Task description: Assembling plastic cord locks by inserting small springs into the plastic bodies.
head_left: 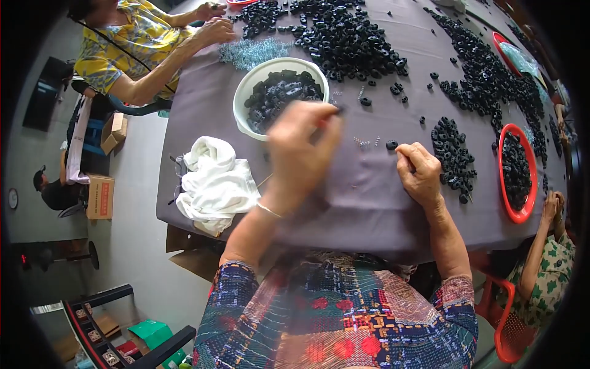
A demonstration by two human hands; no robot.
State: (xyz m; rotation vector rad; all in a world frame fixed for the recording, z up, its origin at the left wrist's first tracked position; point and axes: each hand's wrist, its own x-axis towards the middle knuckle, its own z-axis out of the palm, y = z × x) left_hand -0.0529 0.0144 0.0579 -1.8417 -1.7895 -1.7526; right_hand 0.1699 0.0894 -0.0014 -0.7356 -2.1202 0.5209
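My left hand (304, 144), blurred by motion, is raised in front of a white bowl (239, 114) heaped with black plastic pieces (286, 92). Its thumb and forefinger pinch a small dark piece (339, 109) that looks like a cord-lock part. My right hand (421, 174) rests on the table with its fingers curled together; whatever is in them is hidden. Just beyond its fingertips lies a single black piece (391, 145). A few small metal springs (367, 143) are scattered between my hands. Beside my right hand is a small pile of black pieces (453, 154).
A white cloth (215, 181) and eyeglasses (178, 175) lie at the left edge of the grey-covered table (381, 218). Farther off are a large black heap (350, 40) and a spring pile (255, 53). A red basin (505, 200) stands right. Other people sit left and right.
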